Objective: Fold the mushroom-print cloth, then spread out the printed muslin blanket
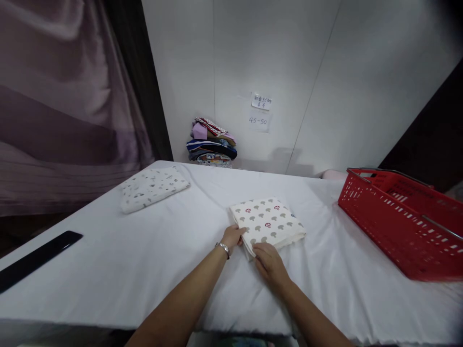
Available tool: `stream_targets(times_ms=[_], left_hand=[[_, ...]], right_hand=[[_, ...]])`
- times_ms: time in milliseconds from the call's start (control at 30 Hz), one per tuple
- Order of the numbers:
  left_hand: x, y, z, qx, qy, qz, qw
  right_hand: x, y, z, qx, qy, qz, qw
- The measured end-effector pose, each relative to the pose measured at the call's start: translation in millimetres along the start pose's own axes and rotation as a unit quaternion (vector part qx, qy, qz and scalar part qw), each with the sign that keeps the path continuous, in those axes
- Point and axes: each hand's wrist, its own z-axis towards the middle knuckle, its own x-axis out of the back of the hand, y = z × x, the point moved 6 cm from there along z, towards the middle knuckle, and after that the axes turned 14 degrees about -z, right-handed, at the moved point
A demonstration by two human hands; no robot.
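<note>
A folded white cloth with grey and red mushroom prints [269, 221] lies on the white-covered table [173, 270]. My left hand [232, 236], with a bracelet at its wrist, grips the cloth's left edge, thumb on top and fingers partly hidden under it. At the near corner my right hand [269, 262] pinches the same cloth between thumb and fingers. The edge between both hands is slightly raised in layers. Farther left on the table rests another folded white cloth with small grey prints [155, 188], untouched.
A red plastic basket [398, 226] stands at the right. On the left edge lies a flat black object [39, 258]. Folded fabrics [211, 142] are stacked behind the table against the wall, below paper notes [260, 113]. A purple curtain [65, 106] hangs at the left.
</note>
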Motion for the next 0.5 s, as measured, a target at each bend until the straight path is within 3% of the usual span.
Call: stream_targets(times_ms=[167, 500], left_hand=[[4.2, -0.4, 3.0, 0.009, -0.002, 0.001, 1.0], [11.1, 10.8, 32.6, -0.056, 0.103, 0.049, 0.992]], right_hand=[[-5.3, -3.4, 1.2, -0.006, -0.026, -0.019, 0.999], [-7.8, -2.9, -2.5, -0.018, -0.012, -0.028, 0.999]])
